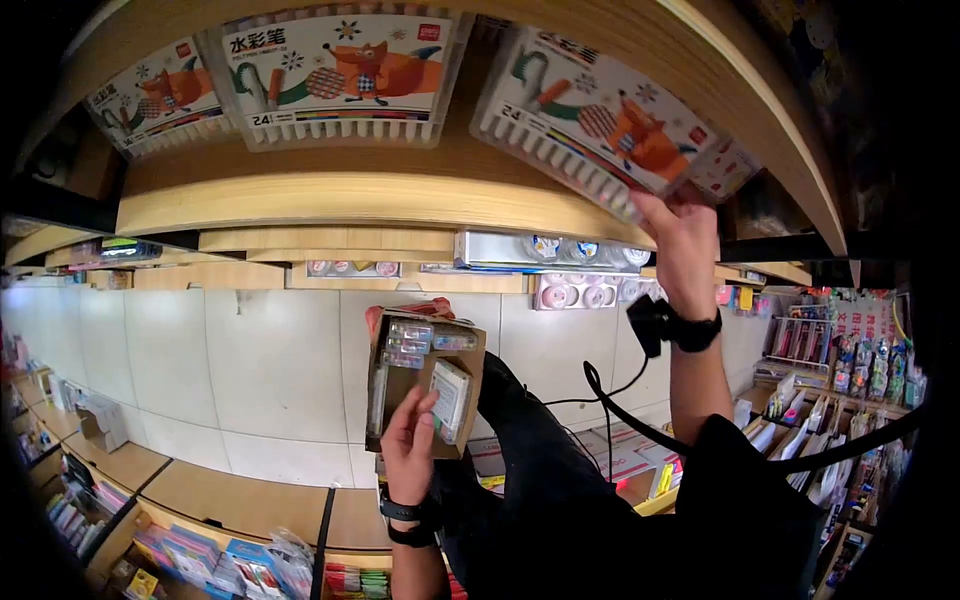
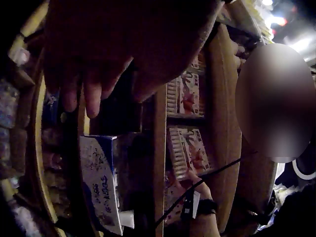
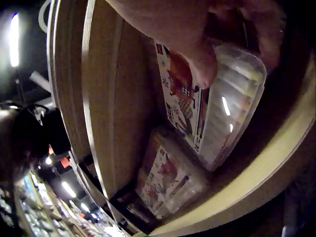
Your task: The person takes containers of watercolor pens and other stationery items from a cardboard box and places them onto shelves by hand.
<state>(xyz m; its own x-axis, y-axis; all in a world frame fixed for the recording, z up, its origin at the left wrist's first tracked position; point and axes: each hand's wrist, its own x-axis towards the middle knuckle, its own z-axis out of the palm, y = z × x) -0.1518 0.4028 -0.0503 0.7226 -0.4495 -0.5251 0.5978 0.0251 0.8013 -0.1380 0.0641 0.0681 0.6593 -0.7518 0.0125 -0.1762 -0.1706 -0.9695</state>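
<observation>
In the head view my right hand (image 1: pixel 685 250) pinches the lower corner of a marker case (image 1: pixel 600 120) with a fox picture, tilted on the upper shelf. The right wrist view shows the thumb of the right hand (image 3: pixel 197 54) on the front of the clear case (image 3: pixel 232 94). My left hand (image 1: pixel 408 450) is over an open cardboard box (image 1: pixel 477 375), fingers near a white flat pack (image 1: pixel 452 400) inside; whether they touch it I cannot tell. From the left wrist, the left hand (image 2: pixel 118 49) has its fingers extended.
Two more marker cases stand on the shelf (image 1: pixel 340 75), (image 1: pixel 160 95). The wooden shelf edge (image 1: pixel 330 203) runs below them. A black cable (image 1: pixel 640 430) hangs near the right wrist. Low shelves with packaged goods (image 1: pixel 200 555) stand at the lower left.
</observation>
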